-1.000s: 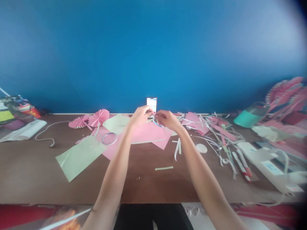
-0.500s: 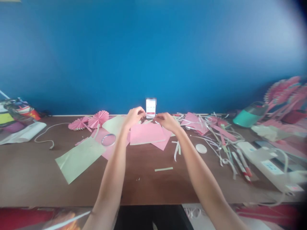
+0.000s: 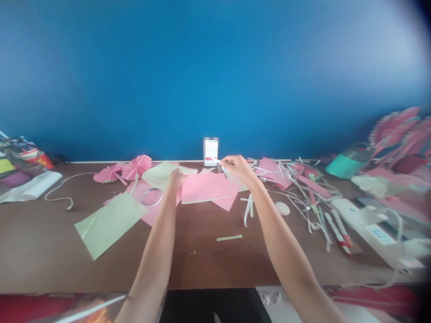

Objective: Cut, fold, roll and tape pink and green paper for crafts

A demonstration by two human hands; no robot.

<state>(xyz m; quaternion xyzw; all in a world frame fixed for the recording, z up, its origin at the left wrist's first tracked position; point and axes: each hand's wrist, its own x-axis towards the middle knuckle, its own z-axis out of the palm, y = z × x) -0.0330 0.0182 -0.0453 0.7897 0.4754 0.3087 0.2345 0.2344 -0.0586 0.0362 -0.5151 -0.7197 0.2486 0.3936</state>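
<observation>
My right hand [image 3: 238, 168] is raised at the far side of the table, its fingers pinched on a small white strip [image 3: 216, 160] that points left in front of the phone [image 3: 211, 151]. What the strip is made of I cannot make out. My left hand [image 3: 174, 178] is smeared by motion over the pale green paper [image 3: 158, 172] and the left edge of the pink sheet [image 3: 205, 187]. Its fingers are not clear. Between the hands, the pink sheet lies flat on other pink paper. The phone stands upright against the blue wall, its screen lit.
Left are pleated pink paper fans [image 3: 137, 168], a tape-like ring [image 3: 151, 197], a green sheet [image 3: 111, 226] and a white cable [image 3: 69, 207]. Right lie tangled paper strips [image 3: 305, 197], a white disc [image 3: 282, 208], markers [image 3: 337, 233], a power strip [image 3: 367, 224] and a teal container [image 3: 346, 162].
My left hand has moved left and toward me, away from the right hand. The white strip in my right hand now shows in front of the phone.
</observation>
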